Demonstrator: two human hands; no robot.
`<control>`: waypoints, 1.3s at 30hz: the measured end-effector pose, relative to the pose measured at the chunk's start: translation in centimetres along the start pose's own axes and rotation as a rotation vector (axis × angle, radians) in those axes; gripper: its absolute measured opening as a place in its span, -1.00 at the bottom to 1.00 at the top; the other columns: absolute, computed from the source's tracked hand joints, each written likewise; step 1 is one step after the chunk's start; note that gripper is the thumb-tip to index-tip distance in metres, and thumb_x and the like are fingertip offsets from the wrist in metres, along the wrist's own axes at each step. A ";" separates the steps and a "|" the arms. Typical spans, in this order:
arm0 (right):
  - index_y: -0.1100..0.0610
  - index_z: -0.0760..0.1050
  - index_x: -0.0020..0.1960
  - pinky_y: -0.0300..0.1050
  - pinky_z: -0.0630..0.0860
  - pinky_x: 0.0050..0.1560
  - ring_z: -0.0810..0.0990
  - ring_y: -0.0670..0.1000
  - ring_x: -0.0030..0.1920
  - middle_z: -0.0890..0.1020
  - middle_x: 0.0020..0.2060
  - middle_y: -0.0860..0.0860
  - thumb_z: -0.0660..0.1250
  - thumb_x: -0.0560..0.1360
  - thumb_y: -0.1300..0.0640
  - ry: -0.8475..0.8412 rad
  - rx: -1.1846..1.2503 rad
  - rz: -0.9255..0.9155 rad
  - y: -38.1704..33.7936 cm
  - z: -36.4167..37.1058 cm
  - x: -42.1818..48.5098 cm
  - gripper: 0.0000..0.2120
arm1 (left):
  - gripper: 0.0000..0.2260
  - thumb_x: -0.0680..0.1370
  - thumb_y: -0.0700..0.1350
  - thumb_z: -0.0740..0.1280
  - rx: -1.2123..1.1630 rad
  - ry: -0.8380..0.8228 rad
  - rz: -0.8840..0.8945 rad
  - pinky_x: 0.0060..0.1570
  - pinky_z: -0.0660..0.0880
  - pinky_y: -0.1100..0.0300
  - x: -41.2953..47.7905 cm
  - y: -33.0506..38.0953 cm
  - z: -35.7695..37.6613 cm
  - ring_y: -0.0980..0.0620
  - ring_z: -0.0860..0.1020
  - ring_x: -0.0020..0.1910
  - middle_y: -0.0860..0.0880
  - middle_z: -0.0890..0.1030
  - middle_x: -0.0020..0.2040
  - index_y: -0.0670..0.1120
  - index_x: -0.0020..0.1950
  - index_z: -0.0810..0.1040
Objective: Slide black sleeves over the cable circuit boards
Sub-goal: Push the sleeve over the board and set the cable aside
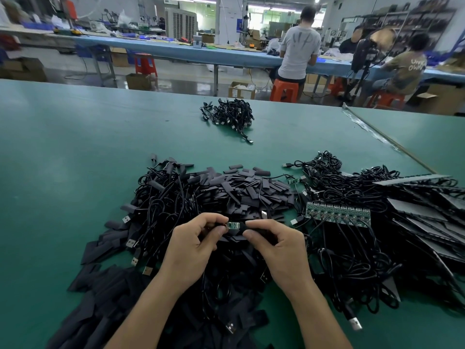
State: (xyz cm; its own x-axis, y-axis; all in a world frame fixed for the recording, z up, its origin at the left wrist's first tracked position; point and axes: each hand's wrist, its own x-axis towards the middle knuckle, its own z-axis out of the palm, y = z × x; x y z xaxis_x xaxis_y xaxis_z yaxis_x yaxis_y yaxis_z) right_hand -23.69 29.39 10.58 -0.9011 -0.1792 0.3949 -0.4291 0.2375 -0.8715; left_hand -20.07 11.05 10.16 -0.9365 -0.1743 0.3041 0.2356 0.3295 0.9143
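Observation:
A small green circuit board (232, 225) on a black cable sits between my two hands, above the piles. My left hand (195, 250) pinches its left end with thumb and fingers. My right hand (276, 248) pinches a black sleeve (242, 227) at the board's right end; the sleeve covers part of the board. A heap of loose flat black sleeves (249, 187) lies just beyond my hands. Tangled black USB cables (163, 197) surround it.
A row of green boards (338, 212) with attached cables lies at the right on a cable tangle (352, 248). A small bundle of cables (230, 114) sits far back on the green table (63, 159). More dark sleeves (105, 298) lie near left. People sit at a far bench.

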 end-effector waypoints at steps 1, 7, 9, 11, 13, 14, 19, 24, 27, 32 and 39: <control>-0.27 0.63 -0.06 -0.39 0.54 -0.07 0.68 -0.21 -0.08 0.70 -0.14 -0.27 0.55 0.39 0.10 -0.003 0.005 0.020 0.0 0.0 0.0 -0.72 | -0.73 0.56 -0.25 0.41 0.004 0.000 -0.003 -0.29 0.48 0.39 0.0 0.0 0.0 0.18 0.56 -0.35 0.13 0.66 -0.21 0.16 0.00 0.63; -0.26 0.62 -0.02 -0.39 0.56 -0.07 0.68 -0.22 -0.08 0.70 -0.12 -0.28 0.57 0.37 0.11 0.000 0.052 0.077 0.1 0.0 -0.1 -0.68 | -0.72 0.57 -0.24 0.40 0.016 0.002 -0.003 -0.29 0.47 0.40 0.0 -0.2 0.1 0.19 0.56 -0.35 0.17 0.65 -0.21 0.19 0.00 0.63; -0.22 0.62 0.03 -0.37 0.57 -0.04 0.68 -0.20 -0.06 0.70 -0.09 -0.27 0.56 0.37 0.11 0.002 0.084 0.090 0.1 -0.1 -0.1 -0.68 | -0.73 0.57 -0.23 0.41 0.020 0.001 -0.003 -0.30 0.47 0.40 0.0 -0.2 0.1 0.19 0.56 -0.36 0.18 0.64 -0.23 0.19 0.00 0.63; -0.20 0.63 0.02 -0.34 0.57 -0.03 0.69 -0.18 -0.05 0.71 -0.08 -0.24 0.56 0.37 0.12 0.007 0.111 0.109 0.1 -0.2 -0.1 -0.69 | -0.73 0.57 -0.23 0.40 0.021 0.000 -0.004 -0.31 0.47 0.40 0.0 -0.2 0.1 0.19 0.56 -0.36 0.18 0.64 -0.23 0.20 0.00 0.63; -0.18 0.65 -0.02 -0.33 0.57 -0.03 0.69 -0.16 -0.06 0.72 -0.10 -0.21 0.56 0.36 0.12 0.000 0.128 0.122 0.0 -0.1 0.0 -0.72 | -0.72 0.57 -0.23 0.40 0.023 -0.001 -0.003 -0.31 0.47 0.40 -0.1 -0.2 0.0 0.19 0.56 -0.35 0.17 0.64 -0.22 0.20 0.00 0.62; -0.18 0.65 -0.05 -0.33 0.57 -0.04 0.69 -0.16 -0.07 0.72 -0.12 -0.20 0.56 0.35 0.10 -0.008 0.131 0.124 -0.1 0.0 0.0 -0.75 | -0.72 0.57 -0.23 0.40 0.023 -0.001 -0.002 -0.30 0.47 0.40 -0.1 -0.2 0.0 0.19 0.56 -0.35 0.16 0.65 -0.20 0.21 0.00 0.62; -0.15 0.66 -0.10 -0.33 0.57 -0.05 0.69 -0.17 -0.10 0.72 -0.16 -0.18 0.52 0.31 0.00 -0.028 0.136 0.110 -0.5 -0.1 0.0 -0.82 | -0.73 0.57 -0.22 0.40 0.030 -0.003 -0.004 -0.28 0.49 0.37 -0.1 -0.1 0.0 0.16 0.57 -0.35 0.13 0.66 -0.19 0.19 0.00 0.62; -0.13 0.67 -0.11 -0.34 0.56 -0.08 0.70 -0.15 -0.12 0.73 -0.18 -0.14 0.51 0.29 -0.01 -0.027 0.166 0.116 -0.7 0.0 0.0 -0.82 | -0.74 0.57 -0.24 0.40 0.016 -0.001 -0.010 -0.28 0.49 0.37 -0.1 0.0 -0.1 0.16 0.57 -0.35 0.13 0.66 -0.20 0.16 0.00 0.63; -0.13 0.67 -0.08 -0.31 0.58 -0.07 0.71 -0.13 -0.11 0.73 -0.16 -0.13 0.53 0.29 0.00 -0.033 0.181 0.136 -0.6 0.0 0.0 -0.80 | -0.75 0.57 -0.25 0.40 -0.004 -0.002 -0.019 -0.30 0.48 0.40 -0.1 0.1 0.0 0.17 0.57 -0.35 0.15 0.66 -0.19 0.13 0.01 0.64; -0.15 0.67 0.00 -0.26 0.61 -0.03 0.71 -0.10 -0.06 0.73 -0.10 -0.13 0.57 0.36 0.13 -0.047 0.186 0.162 -0.3 0.0 -0.1 -0.73 | -0.75 0.56 -0.26 0.40 -0.018 -0.004 -0.026 -0.32 0.47 0.40 -0.2 0.2 -0.1 0.17 0.57 -0.34 0.18 0.66 -0.19 0.12 0.01 0.64; -0.14 0.65 -0.06 -0.34 0.57 -0.11 0.70 -0.15 -0.12 0.72 -0.16 -0.16 0.56 0.36 0.10 -0.038 0.141 0.149 -0.5 -0.1 -0.1 -0.78 | -0.75 0.57 -0.26 0.40 0.000 -0.024 -0.020 -0.32 0.47 0.39 -0.1 0.3 -0.1 0.17 0.56 -0.36 0.13 0.66 -0.21 0.12 0.01 0.64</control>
State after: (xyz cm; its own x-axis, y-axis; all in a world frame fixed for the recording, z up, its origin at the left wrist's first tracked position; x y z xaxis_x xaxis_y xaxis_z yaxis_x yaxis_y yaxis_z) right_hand -23.41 29.34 11.00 -0.9499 -0.1887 0.2493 -0.2755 0.1286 -0.9526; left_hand -19.84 11.07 10.45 -0.9470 -0.1588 0.2792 0.2167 0.3258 0.9203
